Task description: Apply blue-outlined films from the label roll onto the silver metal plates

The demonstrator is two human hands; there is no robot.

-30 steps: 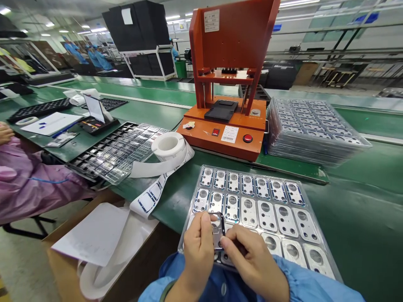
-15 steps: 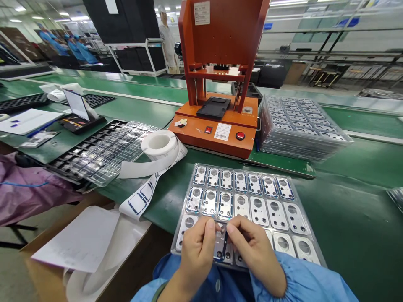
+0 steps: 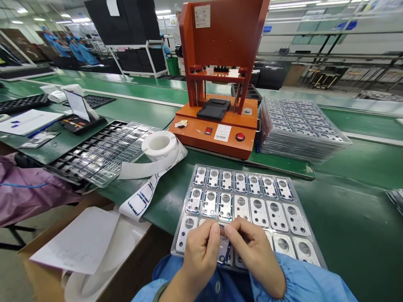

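Over the front edge of a clear plastic tray (image 3: 310, 218), both my hands are close together around a small silver plate (image 3: 223, 251) with blue strips along its border. My left hand (image 3: 201, 251) is closed in a pinch at the plate's upper left. From the other side my right hand (image 3: 253, 251) pinches near its upper right corner. The fingers hide the plate's top edge. Rows of similar silver plates, each with a round window and small dark holes, fill the tray. Blue borders show on the back-row plates and on several in the second row.
Behind the tray stands an orange press (image 3: 217, 138) with a black fixture. A stack of filled trays (image 3: 302, 126) is at its right. To the left lie a roll of adhesive labels (image 3: 159, 144) and a black tray of parts (image 3: 103, 155). An open cardboard box (image 3: 40, 268) sits below.
My hands have come slightly closer together at the plate's top, and the plate is tilted more than before. In the background, the person in white has left view behind the press.
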